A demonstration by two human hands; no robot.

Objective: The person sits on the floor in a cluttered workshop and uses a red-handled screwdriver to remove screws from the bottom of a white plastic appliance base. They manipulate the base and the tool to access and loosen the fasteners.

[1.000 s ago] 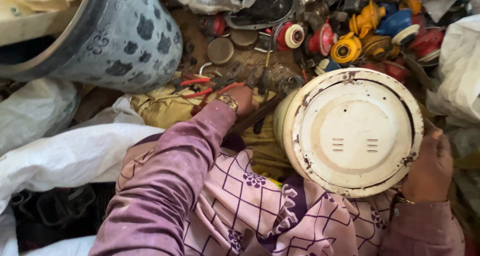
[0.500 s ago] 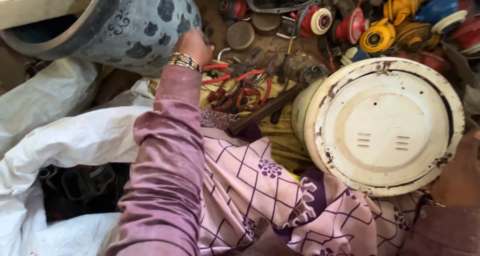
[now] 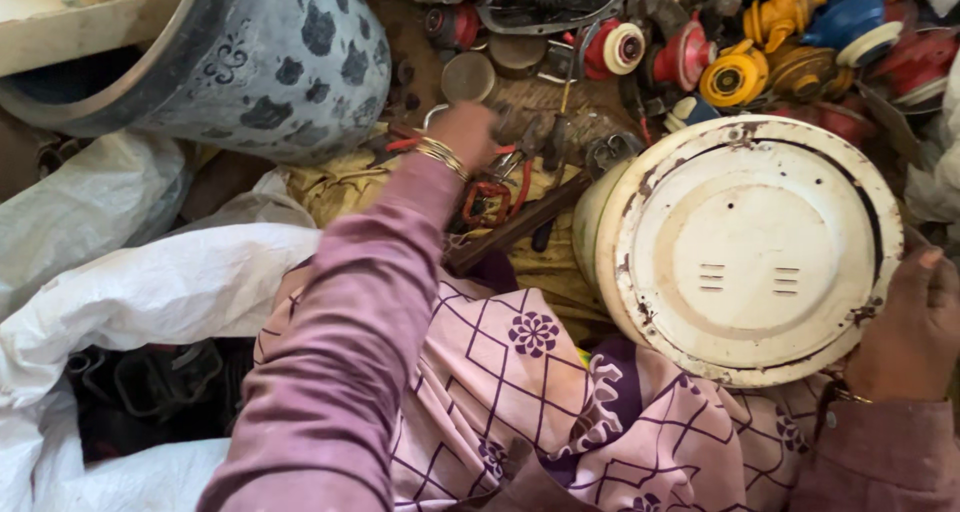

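Head view. The left hand [image 3: 468,132] is extended toward 12 o'clock over a heap of hand tools [image 3: 520,177] with red and dark handles, which lies on a yellow cloth [image 3: 340,187]. The fingers are curled down into the heap; motion blur prevents telling whether they have closed on any tool. A set of gold bangles [image 3: 438,154] sits on the wrist, at the end of a mauve sleeve [image 3: 340,342].

The right hand [image 3: 910,327] is at 3 o'clock, on the rim of a round cream metal casing [image 3: 745,247]. The thumb lies on the edge of the flat face; the remaining fingers pass behind the rim, so the hand is grasping the casing. The casing is tilted on its side with its circular base toward the camera, resting on the lap at the 4 o'clock side of the tool heap. The base shows rust chips along the rim and two groups of short slots near the centre.

At 12 to 1 o'clock from the casing lies a pile of red, yellow and blue plastic parts [image 3: 740,52]. At 10 o'clock stands a grey patterned pot [image 3: 250,62], tilted. At 8 o'clock lie white woven sacks [image 3: 150,292]. A purple patterned garment [image 3: 520,392] covers the lap at 6 o'clock
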